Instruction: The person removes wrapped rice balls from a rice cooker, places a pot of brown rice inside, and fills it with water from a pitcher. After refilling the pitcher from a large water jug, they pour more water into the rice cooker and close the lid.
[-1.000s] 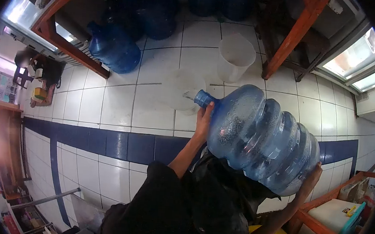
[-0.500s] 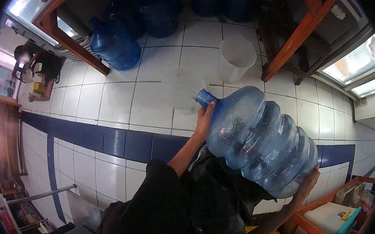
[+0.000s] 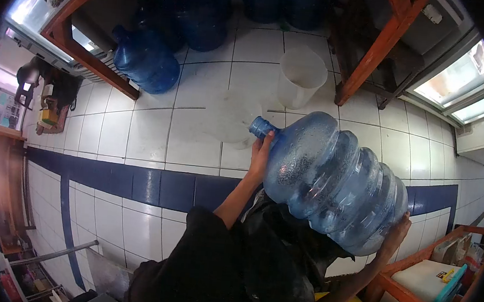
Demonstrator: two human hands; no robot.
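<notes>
A large ribbed, see-through blue water jug (image 3: 331,182) lies slantwise across the front of my body, its neck to the left and its base to the lower right. Droplets cling to its wall. At the neck, my left hand (image 3: 261,152) is closed around the jug just below the mouth. My right hand (image 3: 398,229) supports the base end, its fingers curled against the edge. Below the mouth, a pale, see-through round patch (image 3: 230,118) shows on the tiled floor.
A whitish plastic pitcher (image 3: 301,81) stands on the floor beyond the jug. Several blue jugs (image 3: 146,65) are at the back, between orange wooden frames (image 3: 371,59). A person (image 3: 48,91) is at the far left. An orange rack with a white lidded box (image 3: 423,280) stands at lower right.
The jug and both hands appear slightly further left, with the view shifting a little too. Both hands keep the same hold.
</notes>
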